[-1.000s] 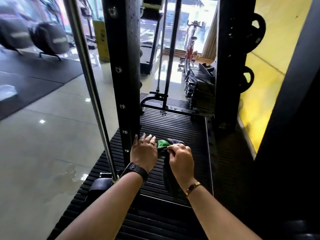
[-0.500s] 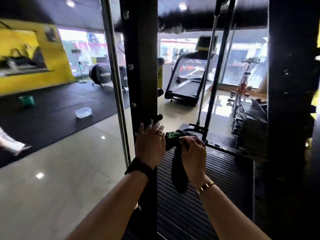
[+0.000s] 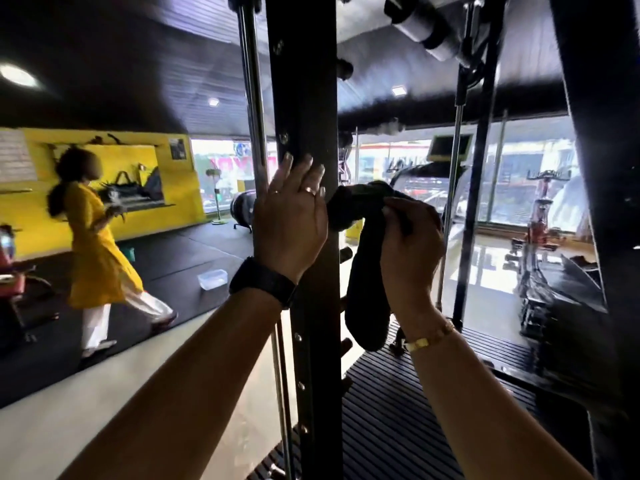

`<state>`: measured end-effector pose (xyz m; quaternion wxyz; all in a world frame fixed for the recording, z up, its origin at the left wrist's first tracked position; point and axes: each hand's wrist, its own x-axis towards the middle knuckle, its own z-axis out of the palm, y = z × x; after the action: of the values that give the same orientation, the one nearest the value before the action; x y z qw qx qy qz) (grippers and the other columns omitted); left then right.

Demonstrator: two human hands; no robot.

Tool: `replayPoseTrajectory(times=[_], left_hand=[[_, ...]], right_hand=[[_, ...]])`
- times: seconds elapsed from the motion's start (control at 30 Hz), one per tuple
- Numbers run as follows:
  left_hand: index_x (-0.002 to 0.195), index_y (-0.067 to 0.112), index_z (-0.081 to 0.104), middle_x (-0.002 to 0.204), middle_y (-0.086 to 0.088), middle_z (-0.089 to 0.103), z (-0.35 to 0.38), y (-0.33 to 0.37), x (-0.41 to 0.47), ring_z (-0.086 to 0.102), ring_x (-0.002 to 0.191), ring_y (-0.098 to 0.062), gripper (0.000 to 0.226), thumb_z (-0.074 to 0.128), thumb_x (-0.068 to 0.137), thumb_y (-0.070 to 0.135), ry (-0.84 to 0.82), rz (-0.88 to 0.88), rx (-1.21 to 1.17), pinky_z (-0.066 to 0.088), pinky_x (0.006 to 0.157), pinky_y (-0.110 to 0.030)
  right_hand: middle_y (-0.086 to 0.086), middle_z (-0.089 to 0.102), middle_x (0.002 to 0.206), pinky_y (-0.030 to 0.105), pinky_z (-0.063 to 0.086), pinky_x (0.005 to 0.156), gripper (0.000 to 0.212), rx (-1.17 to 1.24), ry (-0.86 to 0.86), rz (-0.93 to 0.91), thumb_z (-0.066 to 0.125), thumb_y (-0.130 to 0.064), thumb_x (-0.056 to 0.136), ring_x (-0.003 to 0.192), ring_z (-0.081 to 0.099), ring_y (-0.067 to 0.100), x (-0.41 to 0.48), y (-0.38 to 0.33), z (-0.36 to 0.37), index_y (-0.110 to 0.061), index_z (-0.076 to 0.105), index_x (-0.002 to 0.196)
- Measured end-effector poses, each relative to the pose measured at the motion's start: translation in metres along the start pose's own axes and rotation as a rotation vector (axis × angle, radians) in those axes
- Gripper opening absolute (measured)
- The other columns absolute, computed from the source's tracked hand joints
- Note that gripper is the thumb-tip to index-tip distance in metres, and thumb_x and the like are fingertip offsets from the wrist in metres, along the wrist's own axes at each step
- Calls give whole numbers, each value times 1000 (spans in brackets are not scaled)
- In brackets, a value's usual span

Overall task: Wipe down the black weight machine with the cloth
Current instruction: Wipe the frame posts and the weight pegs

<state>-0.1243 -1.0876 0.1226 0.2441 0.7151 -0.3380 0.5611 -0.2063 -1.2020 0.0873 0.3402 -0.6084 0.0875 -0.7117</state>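
The left hand lies flat on the black post, fingers straight. The right hand pinches the dark cloth, just right of the post — its end hangs down. The job looks partway done — the top seems left.

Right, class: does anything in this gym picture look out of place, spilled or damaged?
A clear plastic tub sits on the black floor mat, in walking space left of the weight machine: possibly a trip hazard. Nothing looks spilled or damaged.
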Motion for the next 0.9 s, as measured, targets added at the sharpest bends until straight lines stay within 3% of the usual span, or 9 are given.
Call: replayPoseTrajectory(times=[0.23,0.4,0.5,0.6,0.7,0.9], left_hand=[[130,11,61,140,-8,55,-15,-29,78,42,136,-29,46,34,96,27,139,121,52,5,116,-37],[135,11,56,144,-8,51,-7,-47,105,37,140,-27,46,34,97,26,130,179,66,8,117,-41],[135,10,56,145,-9,50,-2,-59,115,37,140,-28,45,36,97,25,135,195,52,9,117,-42],[138,10,52,147,-8,46,3,-71,123,35,141,-28,45,35,99,25,131,213,35,8,118,-43],[139,9,50,148,-8,45,8,-83,131,35,141,-29,48,33,98,25,157,240,6,10,118,-44],[137,6,53,145,-13,49,23,-99,163,40,137,-33,49,32,98,26,256,281,-76,15,117,-49]], right_hand=[[-4,58,96,3,34,86,16,106,161,-49,61,-7,85,94,55,10,42,-28,34,-3,70,98],[3,54,97,-3,31,78,15,170,268,68,58,1,88,85,48,-1,57,-40,62,6,65,100],[2,54,96,0,33,76,12,246,304,209,56,2,91,91,51,11,61,-41,78,1,63,100],[1,54,97,2,35,70,13,292,302,307,52,1,94,84,49,7,61,-43,90,-11,57,94],[-5,54,91,2,36,70,17,302,292,326,51,1,94,78,50,-2,58,-43,100,-16,54,91],[-7,56,88,6,39,72,21,304,320,278,51,-1,95,81,53,2,72,-47,121,-20,55,86]])
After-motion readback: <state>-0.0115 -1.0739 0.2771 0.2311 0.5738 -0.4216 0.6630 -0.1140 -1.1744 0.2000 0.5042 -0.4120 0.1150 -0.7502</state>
